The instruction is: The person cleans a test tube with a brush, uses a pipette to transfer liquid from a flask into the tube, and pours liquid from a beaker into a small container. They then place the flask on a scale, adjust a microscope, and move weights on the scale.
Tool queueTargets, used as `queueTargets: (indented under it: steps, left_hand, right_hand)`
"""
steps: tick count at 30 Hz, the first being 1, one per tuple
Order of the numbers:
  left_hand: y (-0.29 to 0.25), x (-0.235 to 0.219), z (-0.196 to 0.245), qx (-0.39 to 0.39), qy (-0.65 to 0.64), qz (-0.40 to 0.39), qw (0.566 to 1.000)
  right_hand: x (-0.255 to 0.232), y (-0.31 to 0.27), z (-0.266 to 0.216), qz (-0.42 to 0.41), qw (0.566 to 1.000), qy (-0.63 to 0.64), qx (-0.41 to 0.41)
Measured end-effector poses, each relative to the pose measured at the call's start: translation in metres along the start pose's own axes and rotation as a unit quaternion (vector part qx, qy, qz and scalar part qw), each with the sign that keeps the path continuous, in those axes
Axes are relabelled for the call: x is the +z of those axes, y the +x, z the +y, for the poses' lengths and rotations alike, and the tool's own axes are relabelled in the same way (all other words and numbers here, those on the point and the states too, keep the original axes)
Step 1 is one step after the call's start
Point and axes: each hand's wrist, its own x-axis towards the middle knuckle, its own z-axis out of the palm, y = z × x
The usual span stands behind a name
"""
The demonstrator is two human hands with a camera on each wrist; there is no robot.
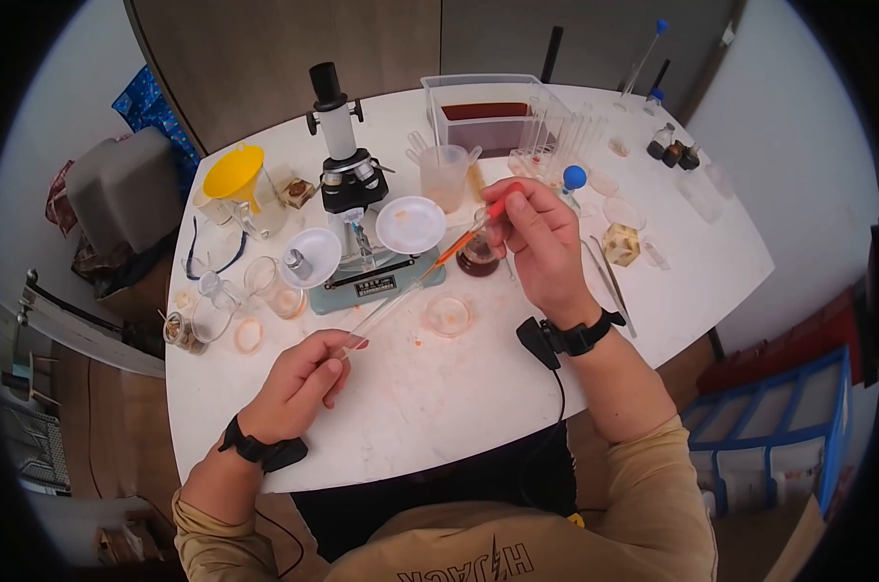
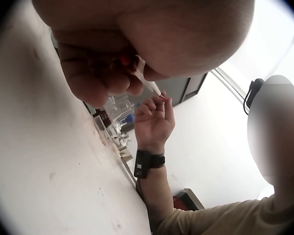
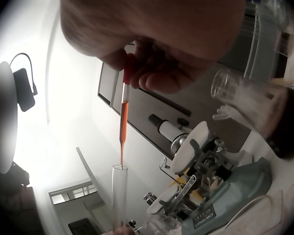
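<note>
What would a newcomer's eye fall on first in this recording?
Probably the dropper of orange liquid, its red bulb in the right hand and its tip at the mouth of a glass tube in the left hand. Next, likely the yellow funnel, left of the microscope that stands behind the balance.
</note>
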Motion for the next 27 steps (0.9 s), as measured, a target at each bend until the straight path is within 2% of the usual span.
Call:
queueTargets:
  steps: [8,10,19,23,27]
  left_hand:
    - [-0.001,-0.002,-0.003,-0.002,0.000,0.006,1.000]
    - [-0.001,-0.002,-0.005,0.028,-0.027,0.005,0.999]
    - [-0.001,-0.004,-0.015,0.039,-0.056,0.006,0.998]
    - [-0.002,-0.003,-0.010,0.018,-0.042,0.019,0.999]
    - [-0.002,-0.006,-0.011,0.031,-0.070,-0.004,0.997]
  right_hand:
    - [-0.001,-0.001,0.005,-0.013,1.000,-0.027,0.007]
    - [-0.002,-0.001,0.005,-0.022,0.999,-0.042,0.008]
    - [0.002,-0.002,0.002,-0.046,0.995,-0.086,-0.025]
    - [0.001,-0.003,0.003,-0.054,0.991,-0.109,-0.048]
    - [0.002,-0.003,0.001,-0.052,0.989,-0.123,-0.067]
